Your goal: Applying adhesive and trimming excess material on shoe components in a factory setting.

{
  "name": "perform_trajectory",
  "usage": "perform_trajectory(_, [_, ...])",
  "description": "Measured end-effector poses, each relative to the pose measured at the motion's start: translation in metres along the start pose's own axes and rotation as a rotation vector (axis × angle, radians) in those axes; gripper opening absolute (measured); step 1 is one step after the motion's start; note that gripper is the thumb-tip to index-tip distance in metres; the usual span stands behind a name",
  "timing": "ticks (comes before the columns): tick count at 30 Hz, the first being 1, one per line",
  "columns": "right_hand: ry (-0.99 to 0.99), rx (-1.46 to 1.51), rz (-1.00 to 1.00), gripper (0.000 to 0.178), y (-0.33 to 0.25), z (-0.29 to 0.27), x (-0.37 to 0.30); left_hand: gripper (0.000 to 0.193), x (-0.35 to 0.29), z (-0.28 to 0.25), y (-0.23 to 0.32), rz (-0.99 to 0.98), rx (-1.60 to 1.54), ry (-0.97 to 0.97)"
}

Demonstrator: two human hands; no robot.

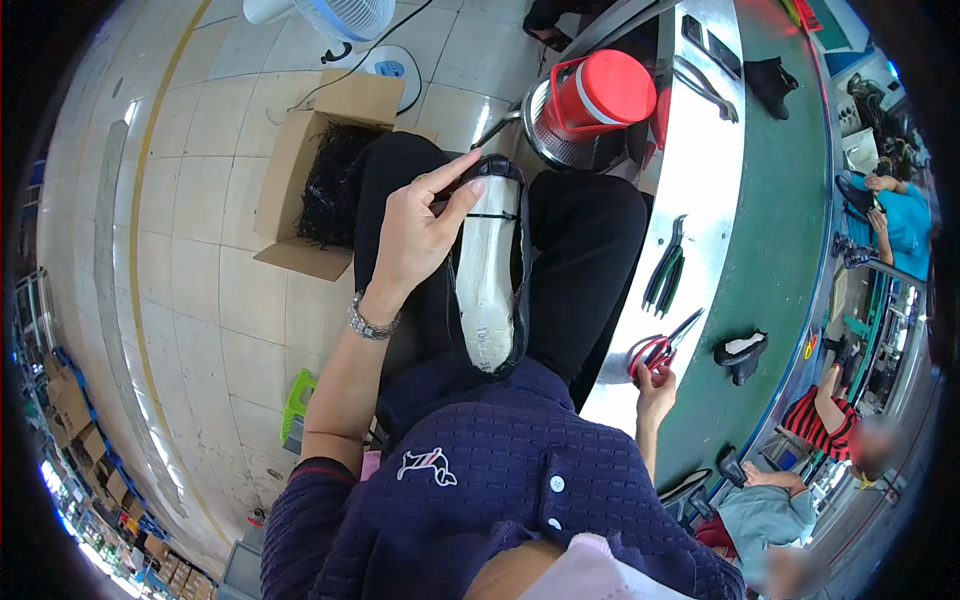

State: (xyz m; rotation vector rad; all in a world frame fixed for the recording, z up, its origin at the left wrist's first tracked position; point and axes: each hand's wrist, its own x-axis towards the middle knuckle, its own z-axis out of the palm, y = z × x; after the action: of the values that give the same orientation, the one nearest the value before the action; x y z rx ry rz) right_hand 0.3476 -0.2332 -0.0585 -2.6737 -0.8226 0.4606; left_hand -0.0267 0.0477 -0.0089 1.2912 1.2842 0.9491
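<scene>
Now, my left hand (425, 222) angled far, thumb and index clasping the black shoe (487, 265) at its far end, my right hand (655, 388) out right, fingers curled closed on red-handled scissors (662, 349)

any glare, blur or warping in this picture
Head view: whitish glare on the metal ledge, bright streaks on the tiled floor; also in the head view, the green worktop bows with fisheye distortion, corners go black, two co-workers' heads are blurred, while the black shoe under the left hand looks sharp.
</scene>
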Motion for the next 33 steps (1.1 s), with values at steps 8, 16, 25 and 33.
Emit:
perform_trajectory(8, [-0.781,0.798,-0.025,0.065,-0.139,-0.061,-0.023,0.074,-0.052,0.012,-0.019,0.052,-0.172,0.021])
perform_trajectory(16, [-1.497,0.612,-0.089,0.081,-0.239,-0.041,-0.049,0.068,-0.071,0.032,-0.021,0.092,0.047,0.091])
perform_trajectory(25, [-1.175,0.282,-0.335,0.050,-0.265,-0.020,-0.061,0.069,-0.067,0.025,-0.020,0.158,0.160,0.098])
perform_trajectory(33, [-0.686,0.423,-0.233,0.027,-0.173,-0.042,-0.017,0.023,-0.030,0.032,0.018,0.547,0.674,0.210])
